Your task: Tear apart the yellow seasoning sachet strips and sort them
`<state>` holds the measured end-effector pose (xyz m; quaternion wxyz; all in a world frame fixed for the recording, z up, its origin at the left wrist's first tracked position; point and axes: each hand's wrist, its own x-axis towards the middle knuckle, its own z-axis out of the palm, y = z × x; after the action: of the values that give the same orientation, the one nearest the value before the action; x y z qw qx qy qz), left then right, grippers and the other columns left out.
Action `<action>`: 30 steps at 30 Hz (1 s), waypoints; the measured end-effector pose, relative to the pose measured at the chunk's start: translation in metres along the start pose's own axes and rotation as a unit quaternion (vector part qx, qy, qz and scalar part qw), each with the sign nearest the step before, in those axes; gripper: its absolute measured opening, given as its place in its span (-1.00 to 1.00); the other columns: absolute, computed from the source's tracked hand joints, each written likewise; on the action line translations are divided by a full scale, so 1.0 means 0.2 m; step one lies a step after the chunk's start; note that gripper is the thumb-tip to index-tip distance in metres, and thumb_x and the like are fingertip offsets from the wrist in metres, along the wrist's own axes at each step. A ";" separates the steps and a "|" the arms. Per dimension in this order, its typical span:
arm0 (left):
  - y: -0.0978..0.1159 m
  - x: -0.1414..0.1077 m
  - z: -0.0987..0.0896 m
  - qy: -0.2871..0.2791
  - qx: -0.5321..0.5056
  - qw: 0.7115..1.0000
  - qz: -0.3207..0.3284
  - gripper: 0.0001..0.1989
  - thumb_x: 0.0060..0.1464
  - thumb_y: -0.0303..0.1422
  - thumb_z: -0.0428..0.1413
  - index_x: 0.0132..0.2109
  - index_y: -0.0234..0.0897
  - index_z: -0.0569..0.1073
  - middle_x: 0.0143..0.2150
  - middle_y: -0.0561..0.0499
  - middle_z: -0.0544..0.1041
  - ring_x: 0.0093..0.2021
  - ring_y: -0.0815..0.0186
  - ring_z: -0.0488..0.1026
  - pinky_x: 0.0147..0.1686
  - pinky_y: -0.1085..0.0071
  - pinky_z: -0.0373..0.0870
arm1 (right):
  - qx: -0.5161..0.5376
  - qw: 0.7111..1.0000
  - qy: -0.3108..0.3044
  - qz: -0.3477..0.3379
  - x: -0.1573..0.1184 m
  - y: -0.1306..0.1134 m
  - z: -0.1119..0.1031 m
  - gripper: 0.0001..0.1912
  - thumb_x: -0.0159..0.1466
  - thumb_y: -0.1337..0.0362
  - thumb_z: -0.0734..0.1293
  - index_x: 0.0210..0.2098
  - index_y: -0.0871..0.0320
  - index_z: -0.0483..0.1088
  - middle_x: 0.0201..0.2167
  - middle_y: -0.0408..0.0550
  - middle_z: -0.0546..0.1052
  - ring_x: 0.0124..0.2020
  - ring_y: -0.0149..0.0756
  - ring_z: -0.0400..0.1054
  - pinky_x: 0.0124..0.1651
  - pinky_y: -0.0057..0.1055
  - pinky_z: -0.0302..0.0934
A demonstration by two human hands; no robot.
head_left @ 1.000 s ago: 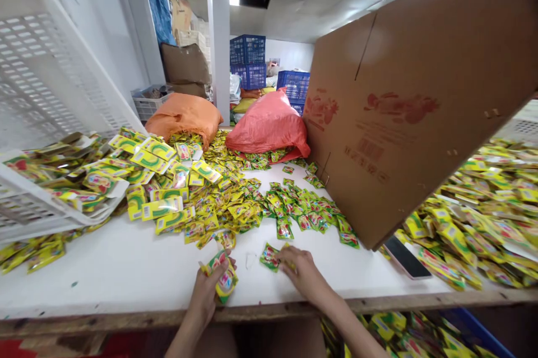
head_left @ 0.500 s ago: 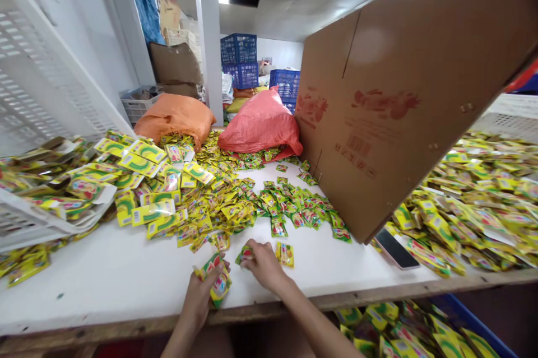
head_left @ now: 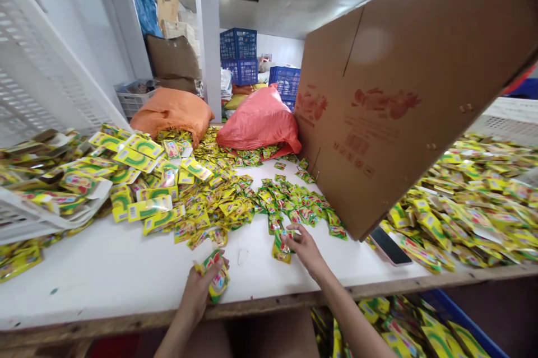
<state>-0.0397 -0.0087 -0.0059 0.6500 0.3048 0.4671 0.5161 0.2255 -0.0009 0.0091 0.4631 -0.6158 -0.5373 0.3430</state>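
Far left of the cardboard box (head_left: 365, 122), loose packets are held in a tilted white crate (head_left: 29, 83). Nearer the box, small packets are spilled at the mouths of an orange sack (head_left: 172, 110) and a red sack (head_left: 260, 122). In front and to its left, packets (head_left: 218, 279) are clamped in the left hand (head_left: 196, 291). Closer to it, a green sachet (head_left: 279, 249) is touched by the curled fingers of the right hand (head_left: 309, 251); whether it is pinched cannot be told. A light edge grip seems called for. Below the box, packets are held in a blue bin (head_left: 462, 321).
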 end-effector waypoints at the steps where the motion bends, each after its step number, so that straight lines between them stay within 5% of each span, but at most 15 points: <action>1: 0.01 -0.01 0.00 -0.005 0.002 1.000 0.001 -0.57 -0.27 -0.27 0.28 -0.20 -0.40 0.46 -0.42 -0.05 0.56 -0.43 0.27 0.47 -0.45 0.43 0.39 | -0.007 1.000 0.009 0.001 0.00 0.01 0.01 -0.60 0.10 0.00 0.24 -0.21 0.15 0.19 -0.54 -0.17 0.40 -0.48 -0.30 0.33 -0.41 -0.39 0.20; 9: 0.00 0.01 0.11 -0.092 0.063 0.994 -0.016 -0.67 -0.23 -0.29 0.25 -0.29 -0.42 0.48 -0.50 -0.05 0.53 -0.53 0.33 0.42 -0.53 0.46 0.33 | -0.216 0.976 0.002 -0.006 -0.02 0.08 0.04 -0.75 -0.05 0.36 0.31 -0.32 0.14 0.36 -0.23 -0.03 0.39 -0.13 -0.12 0.21 -0.08 -0.21 0.01; 16: -0.06 0.03 0.26 -0.154 0.076 0.982 -0.081 -0.71 -0.32 -0.34 0.28 -0.38 -0.42 0.50 -0.46 -0.10 0.54 -0.43 0.23 0.47 -0.46 0.41 0.35 | -0.329 0.939 -0.095 -0.025 -0.09 0.02 0.00 -0.83 0.05 0.37 0.23 -0.34 0.12 0.35 -0.22 -0.06 0.40 -0.13 -0.17 0.19 -0.10 -0.28 -0.06; 23: -0.07 0.03 0.27 -0.178 0.083 0.976 -0.091 -0.70 -0.27 -0.31 0.26 -0.34 -0.41 0.47 -0.54 -0.07 0.52 -0.54 0.29 0.43 -0.53 0.42 0.31 | -0.345 0.917 -0.200 -0.012 -0.18 0.00 -0.10 -0.59 0.00 0.49 0.19 -0.15 0.08 0.27 -0.26 -0.10 0.43 -0.24 -0.28 0.29 -0.19 -0.42 0.04; 27: -0.06 0.02 0.30 -0.202 0.094 0.971 -0.081 -0.72 -0.28 -0.33 0.26 -0.36 -0.41 0.47 -0.58 -0.04 0.50 -0.59 0.33 0.39 -0.54 0.46 0.26 | -0.350 0.910 -0.223 -0.020 -0.21 -0.03 -0.14 -0.78 0.01 0.46 0.20 -0.34 0.13 0.32 -0.32 -0.07 0.44 -0.26 -0.25 0.30 -0.23 -0.44 0.06; 30: -0.08 0.02 0.32 -0.208 0.095 0.970 -0.084 -0.73 -0.31 -0.34 0.26 -0.39 -0.41 0.47 -0.60 -0.02 0.49 -0.58 0.32 0.40 -0.53 0.45 0.27 | -0.239 0.944 -0.227 -0.034 -0.22 -0.11 -0.13 -0.90 0.09 0.38 0.21 -0.36 0.12 0.25 -0.43 -0.16 0.43 -0.36 -0.32 0.30 -0.30 -0.48 0.10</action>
<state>0.0247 -0.0030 0.0028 0.7421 0.4251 0.3927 0.3381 0.2328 -0.0486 0.0356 0.1798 -0.5957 -0.7147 0.3194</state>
